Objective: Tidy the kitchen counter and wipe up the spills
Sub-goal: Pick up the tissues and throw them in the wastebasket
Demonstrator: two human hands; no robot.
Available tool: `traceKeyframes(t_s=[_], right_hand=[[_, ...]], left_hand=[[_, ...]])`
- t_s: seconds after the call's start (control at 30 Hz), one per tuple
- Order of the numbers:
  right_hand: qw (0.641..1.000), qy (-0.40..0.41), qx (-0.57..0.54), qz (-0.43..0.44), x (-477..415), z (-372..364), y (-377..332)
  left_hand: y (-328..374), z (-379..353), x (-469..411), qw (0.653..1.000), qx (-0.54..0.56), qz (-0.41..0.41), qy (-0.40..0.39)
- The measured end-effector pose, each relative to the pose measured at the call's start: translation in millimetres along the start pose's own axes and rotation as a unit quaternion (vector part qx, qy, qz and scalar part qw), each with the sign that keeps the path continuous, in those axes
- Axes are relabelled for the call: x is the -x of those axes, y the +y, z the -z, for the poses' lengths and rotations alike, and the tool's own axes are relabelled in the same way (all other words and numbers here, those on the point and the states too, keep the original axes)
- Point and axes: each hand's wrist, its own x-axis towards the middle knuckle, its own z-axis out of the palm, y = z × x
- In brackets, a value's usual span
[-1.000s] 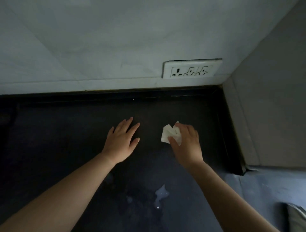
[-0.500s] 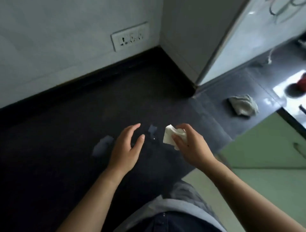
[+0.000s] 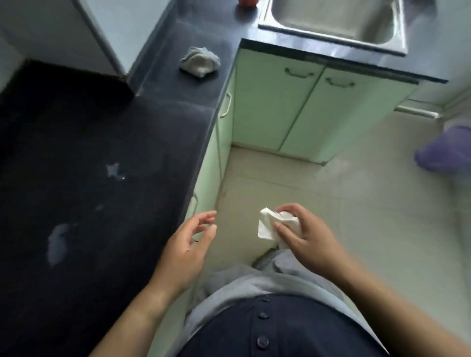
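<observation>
My right hand point(image 3: 303, 239) is shut on a crumpled white paper tissue point(image 3: 269, 225), held in the air over the floor in front of my body. My left hand point(image 3: 188, 244) is open and holds nothing, its fingers loosely curled beside the counter's front edge. The dark counter point(image 3: 142, 142) fills the left side. Two pale wet spills lie on it: a small one point(image 3: 114, 170) and a larger one point(image 3: 57, 242) nearer the left edge. Both hands are off the counter, to the right of the spills.
A crumpled grey-white cloth point(image 3: 200, 61) lies on the counter's far part. A steel sink point(image 3: 336, 20) sits at the top right, with a red object point(image 3: 247, 2) beside it. Pale green cabinets point(image 3: 293, 107) stand under the counter. A purple thing point(image 3: 448, 150) is on the tiled floor at right.
The view has swung right, away from the wall corner. Both hands have come off the counter and now hover over the floor; the right still grips the tissue.
</observation>
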Motion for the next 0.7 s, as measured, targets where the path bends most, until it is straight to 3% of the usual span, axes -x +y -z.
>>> traceKeyframes(t_s=[0.3,0.7], right_hand=[[0.974,0.137,-0.099,-0.152,90,104,127],[0.867,0.334,-0.182,-0.322,190,255,328]], left_hand=[[70,-182,-29,0.974,-0.073,-0.045,-0.212],[175,-511,-50,0.885,-0.17,-0.122,-0.416]])
